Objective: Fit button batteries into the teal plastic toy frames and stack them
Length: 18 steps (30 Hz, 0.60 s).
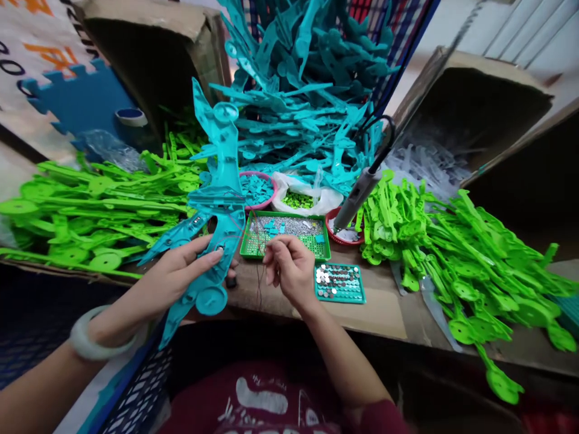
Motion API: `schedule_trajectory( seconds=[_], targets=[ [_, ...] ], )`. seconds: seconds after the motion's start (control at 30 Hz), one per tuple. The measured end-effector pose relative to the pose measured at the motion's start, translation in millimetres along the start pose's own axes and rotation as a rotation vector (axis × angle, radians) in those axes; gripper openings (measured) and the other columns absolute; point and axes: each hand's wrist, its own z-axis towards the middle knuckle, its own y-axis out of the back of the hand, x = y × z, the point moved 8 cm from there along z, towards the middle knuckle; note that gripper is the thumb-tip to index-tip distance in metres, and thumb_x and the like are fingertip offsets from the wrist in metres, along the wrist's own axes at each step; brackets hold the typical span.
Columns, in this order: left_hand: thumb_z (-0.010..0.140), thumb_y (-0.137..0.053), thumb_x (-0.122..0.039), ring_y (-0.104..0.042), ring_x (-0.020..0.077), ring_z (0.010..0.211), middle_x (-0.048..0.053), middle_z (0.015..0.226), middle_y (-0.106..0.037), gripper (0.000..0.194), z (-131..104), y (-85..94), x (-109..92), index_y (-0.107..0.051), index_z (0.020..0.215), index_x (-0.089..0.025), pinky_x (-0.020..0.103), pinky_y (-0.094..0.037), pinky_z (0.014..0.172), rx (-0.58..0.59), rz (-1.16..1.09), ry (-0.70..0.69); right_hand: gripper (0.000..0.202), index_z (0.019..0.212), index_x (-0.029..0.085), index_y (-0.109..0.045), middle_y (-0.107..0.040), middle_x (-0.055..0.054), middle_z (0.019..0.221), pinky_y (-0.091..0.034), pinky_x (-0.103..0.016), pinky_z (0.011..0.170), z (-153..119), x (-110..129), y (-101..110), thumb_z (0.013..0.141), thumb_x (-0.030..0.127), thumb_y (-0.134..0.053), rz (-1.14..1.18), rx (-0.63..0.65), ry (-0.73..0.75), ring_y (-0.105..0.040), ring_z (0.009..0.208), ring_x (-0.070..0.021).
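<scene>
A long blue plastic part [228, 172] stands tilted in front of me, with my left hand [185, 271] gripping its lower half, the thumb lying on its face. Thin dark and red wires [259, 271] run from the part toward my right hand [292, 268]. The fingers of my right hand are curled and pinched together at the wires, right of the blue part. Behind my right hand lies a green tray [289, 232] of small metal pieces with a few blue bits. Beside it is a small teal tray [340, 283] with rows of round silver discs.
Green plastic parts are heaped at left [99, 211] and right [470, 259]. A tall pile of blue parts [307, 102] rises behind. An electric screwdriver [357, 196] hangs above a red basket [332, 232]. A pink basket [274, 187] and a white bag [332, 200] sit behind the green tray.
</scene>
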Motion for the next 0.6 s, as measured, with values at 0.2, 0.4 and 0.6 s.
schedule_trajectory(
  seconds=[0.2, 0.4, 0.6],
  targets=[
    [0.088, -0.068, -0.045, -0.072, 0.0156, 0.074, 0.004, 0.096, -0.076, 0.04, 4.5, 19.5, -2.0, -0.065, 0.12, -0.022, 0.022, -0.06, 0.062, -0.027, 0.044, -0.081, 0.032, 0.109, 0.018, -0.062, -0.06, 0.005, 0.068, -0.035, -0.014, 0.034, 13.8, -4.0, -12.0, 0.097, 0.046, -0.052, -0.058, 0.0, 0.026, -0.055, 0.039, -0.0033],
    [0.091, -0.065, -0.045, -0.07, 0.0141, 0.075, 0.003, 0.094, -0.075, 0.036, 3.1, 38.4, -3.2, -0.065, 0.118, -0.022, 0.023, -0.059, 0.065, -0.023, 0.081, -0.134, 0.032, 0.11, 0.019, -0.06, -0.061, 0.004, 0.071, -0.037, -0.015, 0.034, 18.2, -16.0, -27.3, 0.097, 0.046, -0.051, -0.097, 0.034, -0.005, -0.056, 0.041, -0.0037],
    [0.087, -0.065, -0.054, -0.072, 0.022, 0.086, 0.006, 0.1, -0.075, 0.039, 1.0, 54.6, 0.0, -0.068, 0.106, -0.02, 0.032, -0.06, 0.073, -0.082, 0.129, -0.121, 0.026, 0.096, 0.019, -0.057, -0.061, 0.005, 0.067, -0.035, -0.015, 0.033, 25.0, -27.6, -50.3, 0.092, 0.044, -0.061, -0.201, 0.074, -0.057, -0.053, 0.038, -0.0037]
  ],
)
